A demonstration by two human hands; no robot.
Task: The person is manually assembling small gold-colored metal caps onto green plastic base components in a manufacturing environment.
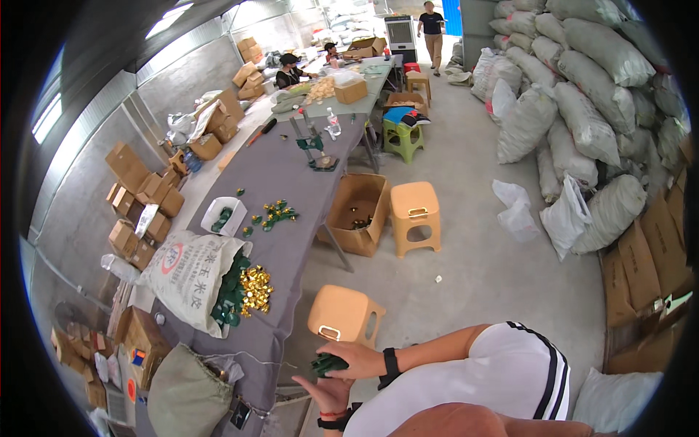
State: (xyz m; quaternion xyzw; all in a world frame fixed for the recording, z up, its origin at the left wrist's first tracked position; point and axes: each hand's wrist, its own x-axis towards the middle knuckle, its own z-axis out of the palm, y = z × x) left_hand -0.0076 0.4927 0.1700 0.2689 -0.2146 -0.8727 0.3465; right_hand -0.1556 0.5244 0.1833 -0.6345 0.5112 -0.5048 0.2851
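Observation:
My right hand [353, 360], with a black watch on its wrist, is closed round a small bunch of dark green pieces [329, 364]. Just below it my left hand [329, 395], a red band on its wrist, is turned up with its fingers spread. Both hands are in front of me, off the edge of the grey-covered table [280, 320]. On the table, a white woven sack [193, 280] lies on its side, its mouth spilling green pieces [231, 291] beside a heap of shiny gold pieces [256, 290]. What exactly the pieces are is too small to tell.
Beyond the sack stand a white box [222, 216], scattered green-and-gold pieces [275, 213] and a green hand press [314, 146]. Orange stools [342, 313] and an open carton [357, 211] line the table's right side. Stuffed sacks [568, 116] are piled right. Other people are far off.

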